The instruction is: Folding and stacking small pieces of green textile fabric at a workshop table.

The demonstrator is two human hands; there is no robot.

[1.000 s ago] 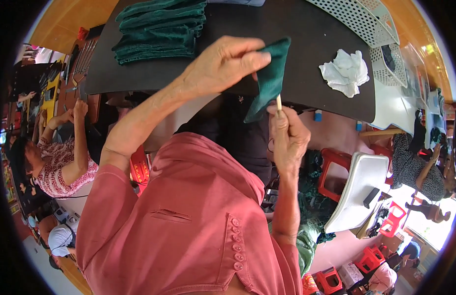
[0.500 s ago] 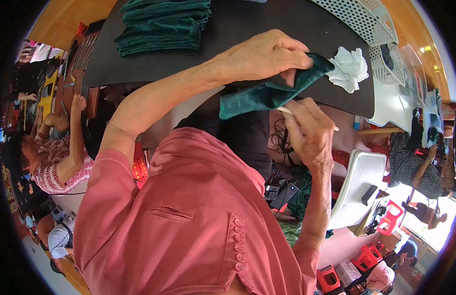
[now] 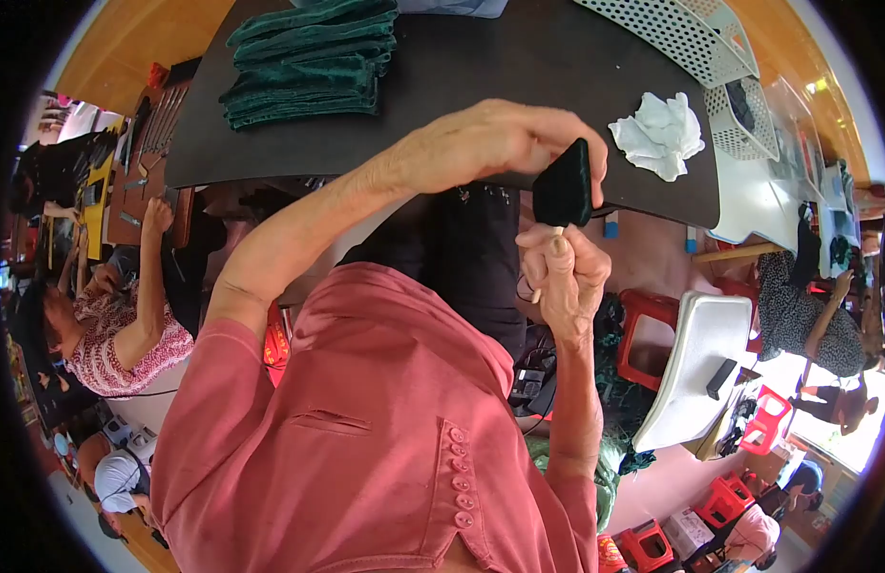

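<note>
Between my hands, just off the table's near edge, is a dark green velvet piece [image 3: 563, 189], seen as a short, upright shape. My left hand [image 3: 495, 143] curves over it from the left, fingers bent round its top and right side; its thumb is hidden. Below, my right hand [image 3: 568, 277] is closed on a thin pale wooden stick [image 3: 557, 231], thumb pressed along it. The stick's upper end meets the bottom of the velvet; whether it goes inside cannot be seen. A stack of folded green velvet pieces [image 3: 304, 72] lies at the table's far left.
A crumpled white cloth [image 3: 658, 136] lies on the dark table [image 3: 462, 67] to the right. White perforated baskets [image 3: 676, 38] stand at the far right. Beside me are a white chair [image 3: 695, 372] and red stools [image 3: 645, 334]. Another person [image 3: 127, 325] sits at the left.
The velvet piece, stretched out lengthwise before, now stands upright and looks shorter. My right hand has turned and moved left and down. My left hand has lowered, fingers bent over the velvet.
</note>
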